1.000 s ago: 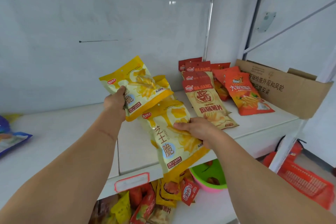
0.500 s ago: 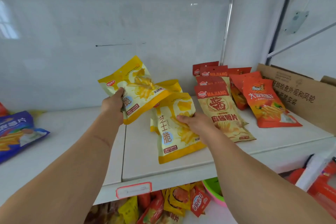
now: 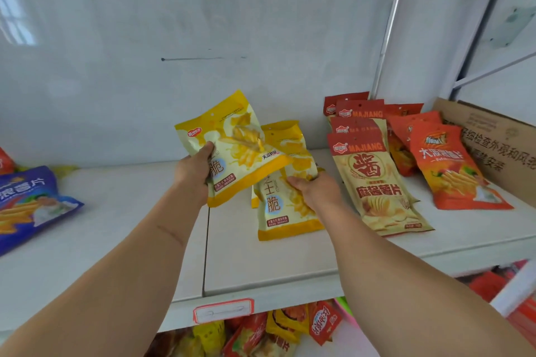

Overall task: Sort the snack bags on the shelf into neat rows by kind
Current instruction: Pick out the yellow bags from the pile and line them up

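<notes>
Since before, our right hand (image 3: 314, 190) slides its pinched flat yellow foil snack bag (image 3: 285, 206) deeper onto the white shelf (image 3: 116, 240); our left hand (image 3: 193, 172) grips another yellow bag (image 3: 235, 148) mid-frame.

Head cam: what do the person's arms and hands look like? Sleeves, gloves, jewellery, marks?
Both arms are bare as far as the view shows: no sleeves. The left hand and right hand wear no gloves, and no rings or watch show. A thin dark line crosses the left forearm.

The white shelf (image 3: 290, 264) is loaded: yellow bags (image 3: 285, 206) at centre, Majiang bags (image 3: 377, 182), orange bags (image 3: 452, 174), a cardboard box (image 3: 493, 142) rightward, a blue bag (image 3: 32, 203) left.
</notes>
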